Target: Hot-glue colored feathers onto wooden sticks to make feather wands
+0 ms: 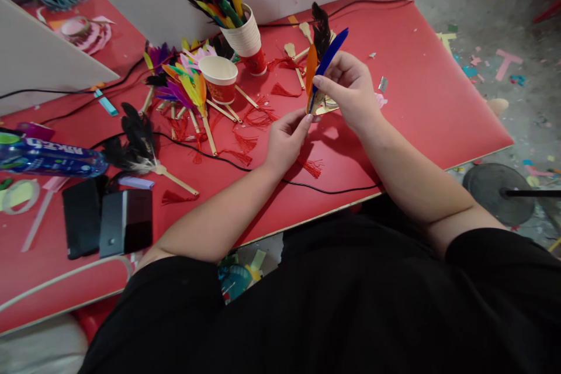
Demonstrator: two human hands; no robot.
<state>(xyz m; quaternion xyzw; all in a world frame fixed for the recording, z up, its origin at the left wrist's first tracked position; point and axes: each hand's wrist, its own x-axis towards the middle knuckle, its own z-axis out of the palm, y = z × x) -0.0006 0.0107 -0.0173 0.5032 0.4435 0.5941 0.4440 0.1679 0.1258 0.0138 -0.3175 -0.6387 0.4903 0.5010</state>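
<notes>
The red counter (438, 105) carries stacked paper cups (246, 42), a black-feathered fan (142, 139), a blue bottle (56, 156) and a black cable (333, 192).

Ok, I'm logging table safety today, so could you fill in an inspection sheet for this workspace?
Surface: smooth red tabletop, crowded on its left side.
Job's things: narrow orange feather and glossy blue feather in hand; multicoloured feather fans with wooden handles; white-and-red paper cup.
Clutter: blue plastic bottle on its side; flat black phone-like slab; small silvery rectangle.
Hands: bare left hand pinches the feathers' lower ends; bare right hand holds the blue feather.
Cables: thin black cable crosses the tabletop, passing under the left arm.
Surroundings: grey floor strewn with coloured scraps; round dark disc with a rod.
</notes>
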